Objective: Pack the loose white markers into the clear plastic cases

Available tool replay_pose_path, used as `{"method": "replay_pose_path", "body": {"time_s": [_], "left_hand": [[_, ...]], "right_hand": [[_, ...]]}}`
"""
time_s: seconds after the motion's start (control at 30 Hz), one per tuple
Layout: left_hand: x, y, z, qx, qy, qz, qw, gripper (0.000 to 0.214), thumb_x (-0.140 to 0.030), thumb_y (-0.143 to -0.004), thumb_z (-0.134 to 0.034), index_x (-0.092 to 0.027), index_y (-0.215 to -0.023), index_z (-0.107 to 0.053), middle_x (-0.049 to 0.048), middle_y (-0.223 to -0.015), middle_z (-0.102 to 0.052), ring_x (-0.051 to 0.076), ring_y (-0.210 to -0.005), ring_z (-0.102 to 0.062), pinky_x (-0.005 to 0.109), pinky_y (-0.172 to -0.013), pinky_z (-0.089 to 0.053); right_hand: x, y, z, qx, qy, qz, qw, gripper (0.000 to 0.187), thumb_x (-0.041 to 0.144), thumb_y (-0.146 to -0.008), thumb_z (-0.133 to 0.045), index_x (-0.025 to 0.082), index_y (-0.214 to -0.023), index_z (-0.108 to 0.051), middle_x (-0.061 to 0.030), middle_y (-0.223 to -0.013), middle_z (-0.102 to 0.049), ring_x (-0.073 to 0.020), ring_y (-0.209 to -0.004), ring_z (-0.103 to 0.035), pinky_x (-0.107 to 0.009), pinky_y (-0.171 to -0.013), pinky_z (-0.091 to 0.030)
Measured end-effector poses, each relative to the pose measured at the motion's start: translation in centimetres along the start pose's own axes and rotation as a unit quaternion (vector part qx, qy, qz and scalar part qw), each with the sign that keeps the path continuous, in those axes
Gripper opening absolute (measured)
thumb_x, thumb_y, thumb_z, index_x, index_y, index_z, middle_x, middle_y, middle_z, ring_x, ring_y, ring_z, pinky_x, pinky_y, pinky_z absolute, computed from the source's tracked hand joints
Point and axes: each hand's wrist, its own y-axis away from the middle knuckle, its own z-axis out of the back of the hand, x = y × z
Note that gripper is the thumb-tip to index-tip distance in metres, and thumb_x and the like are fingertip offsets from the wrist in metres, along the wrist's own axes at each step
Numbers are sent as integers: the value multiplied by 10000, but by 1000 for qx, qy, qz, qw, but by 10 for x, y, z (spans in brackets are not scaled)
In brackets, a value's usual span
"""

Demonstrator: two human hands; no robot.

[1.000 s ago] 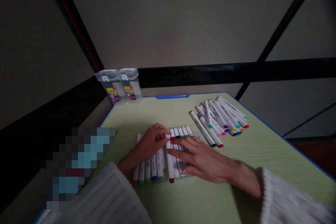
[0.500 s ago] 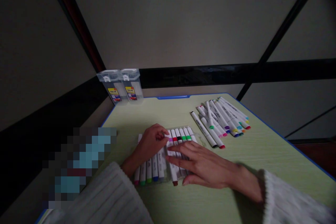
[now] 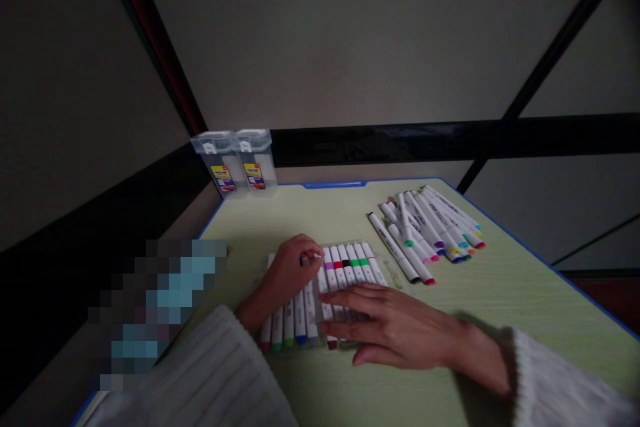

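A row of white markers (image 3: 311,313) lies in a clear plastic tray, with coloured ends facing me on the left part. One marker with a brown end (image 3: 331,345) lies in the middle of the row. My left hand (image 3: 293,270) is closed at this marker's far end, thumb and forefinger pinched around it as far as I can see. Fingers spread, my right hand (image 3: 400,327) rests across the right part of the row, its fingertips at the brown-ended marker. Under it, markers with purple, red, black and green bands (image 3: 347,264) are partly hidden.
A loose pile of white markers (image 3: 435,223) with coloured ends lies at the right back. Two transparent lidded boxes (image 3: 257,167) with yellow labels stand at the far left corner. The pale green table (image 3: 320,213) has a blue edge.
The brown-ended marker has straightened and sits more in line with the row. My right hand has shifted slightly down and right; the whole view has moved a little.
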Motion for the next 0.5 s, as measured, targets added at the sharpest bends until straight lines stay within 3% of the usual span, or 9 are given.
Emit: {"method": "replay_pose_path", "body": {"time_s": [0.23, 0.5], "left_hand": [[1, -1, 2, -2, 1, -4, 1000, 136, -27, -647, -546, -126, -696, -626, 23, -732, -603, 109, -660, -539, 223, -644, -437], [6, -2, 2, -11, -16, -1, 1000, 130, -38, -645, -557, -143, -697, -612, 15, -746, -594, 127, -722, -550, 253, -702, -436]], "right_hand": [[1, -2, 3, 19, -24, -27, 999, 477, 441, -874, -356, 212, -1292, -386, -96, -1370, -340, -204, -1239, -313, -385, -1006, -289], [1, -3, 3, 29, -24, -43, 998, 502, 458, -868, -357, 207, -1302, -371, -96, -1364, -351, -209, -1255, -281, -404, -1028, -245]]}}
